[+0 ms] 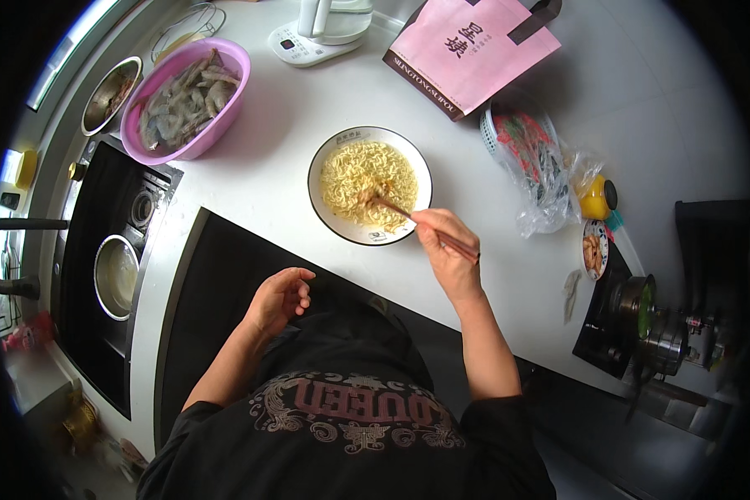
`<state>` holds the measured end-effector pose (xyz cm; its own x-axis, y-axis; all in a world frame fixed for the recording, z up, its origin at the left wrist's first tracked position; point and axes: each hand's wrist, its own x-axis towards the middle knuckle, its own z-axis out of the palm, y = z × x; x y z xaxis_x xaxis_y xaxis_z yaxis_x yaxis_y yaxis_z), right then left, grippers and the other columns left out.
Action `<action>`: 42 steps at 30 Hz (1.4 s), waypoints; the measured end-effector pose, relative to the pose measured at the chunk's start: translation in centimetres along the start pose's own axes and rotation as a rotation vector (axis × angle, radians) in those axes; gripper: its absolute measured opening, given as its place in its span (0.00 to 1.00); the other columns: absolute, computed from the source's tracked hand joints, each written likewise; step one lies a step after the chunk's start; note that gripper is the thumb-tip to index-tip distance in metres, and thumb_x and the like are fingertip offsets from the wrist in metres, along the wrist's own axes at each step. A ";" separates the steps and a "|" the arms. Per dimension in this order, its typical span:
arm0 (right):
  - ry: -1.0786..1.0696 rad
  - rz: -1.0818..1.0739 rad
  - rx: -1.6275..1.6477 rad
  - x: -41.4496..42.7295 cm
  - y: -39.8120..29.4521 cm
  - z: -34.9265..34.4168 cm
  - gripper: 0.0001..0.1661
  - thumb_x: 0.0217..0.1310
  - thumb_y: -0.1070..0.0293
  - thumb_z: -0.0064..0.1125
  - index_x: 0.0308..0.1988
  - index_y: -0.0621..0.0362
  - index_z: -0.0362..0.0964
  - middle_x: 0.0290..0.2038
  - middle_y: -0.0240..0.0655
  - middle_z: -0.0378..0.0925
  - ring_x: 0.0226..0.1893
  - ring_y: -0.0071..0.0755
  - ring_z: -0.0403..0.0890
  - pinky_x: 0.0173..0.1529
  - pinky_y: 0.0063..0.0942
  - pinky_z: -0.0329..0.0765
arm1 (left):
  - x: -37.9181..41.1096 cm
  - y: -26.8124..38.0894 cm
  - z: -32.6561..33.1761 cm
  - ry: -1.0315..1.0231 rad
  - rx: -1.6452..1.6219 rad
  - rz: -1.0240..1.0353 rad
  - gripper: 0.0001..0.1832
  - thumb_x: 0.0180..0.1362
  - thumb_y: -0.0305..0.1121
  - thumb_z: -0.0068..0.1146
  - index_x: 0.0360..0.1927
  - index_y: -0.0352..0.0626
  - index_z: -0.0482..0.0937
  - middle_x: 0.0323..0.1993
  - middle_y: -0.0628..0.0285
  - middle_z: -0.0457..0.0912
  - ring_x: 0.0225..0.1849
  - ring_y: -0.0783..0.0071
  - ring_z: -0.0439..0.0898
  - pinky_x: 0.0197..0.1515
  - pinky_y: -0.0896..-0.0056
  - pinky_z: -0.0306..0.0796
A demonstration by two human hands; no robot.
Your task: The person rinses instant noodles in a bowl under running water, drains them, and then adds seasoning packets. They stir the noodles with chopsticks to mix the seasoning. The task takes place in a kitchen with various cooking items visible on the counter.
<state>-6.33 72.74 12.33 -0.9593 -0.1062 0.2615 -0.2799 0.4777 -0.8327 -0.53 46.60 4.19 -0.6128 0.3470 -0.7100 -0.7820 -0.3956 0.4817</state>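
A white bowl (423, 183) with a dark rim stands on the counter before me, filled with curly yellow noodles (375, 164) in broth. My right hand (448, 247) grips brown chopsticks (394, 207), whose tips reach into the noodles. At those tips sits a brownish clump (370, 195), a sauce or paste by its look. Beyond the counter's front edge, left of the bowl, my left hand (281, 300) hovers with fingers loosely curled, holding nothing.
On the left are a pink basin (240, 100) of raw shrimp, a metal bowl (87, 112) and a black sink (94, 350). Behind stand a white appliance base (319, 53) and a pink bag (469, 56). To the right lie a plastic-wrapped basket (490, 134), a small dish (594, 250) and a stove (600, 350).
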 end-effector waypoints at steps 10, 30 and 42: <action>0.151 -0.134 -0.157 0.0 2.0 -0.5 0.06 0.55 0.71 0.54 0.33 0.61 0.71 0.32 0.38 0.75 0.34 0.35 0.75 0.37 0.26 0.73 | -0.5 -1.1 -0.4 0.035 -0.051 0.058 0.14 0.58 0.40 0.41 0.36 0.39 0.72 0.18 0.68 0.70 0.20 0.79 0.70 0.22 0.81 0.63; 0.379 0.515 0.852 1.7 4.0 0.3 0.11 0.59 0.66 0.49 0.40 0.61 0.68 0.33 0.38 0.75 0.33 0.24 0.76 0.40 0.20 0.75 | -0.6 -0.4 -1.6 0.048 -0.025 0.031 0.14 0.58 0.39 0.41 0.35 0.39 0.72 0.18 0.68 0.70 0.20 0.79 0.71 0.21 0.82 0.64; 0.075 -0.203 -0.211 3.5 -1.9 -0.9 0.05 0.51 0.75 0.56 0.33 0.60 0.72 0.29 0.37 0.76 0.30 0.39 0.75 0.35 0.29 0.72 | -1.1 0.2 -1.9 0.078 -0.018 0.020 0.13 0.58 0.39 0.41 0.35 0.40 0.72 0.17 0.69 0.70 0.19 0.80 0.69 0.20 0.82 0.62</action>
<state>-9.13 72.28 15.26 -0.8770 -0.1567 0.4541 -0.4442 0.6245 -0.6424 0.15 44.52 4.10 -0.6171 0.2719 -0.7384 -0.7671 -0.4170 0.4875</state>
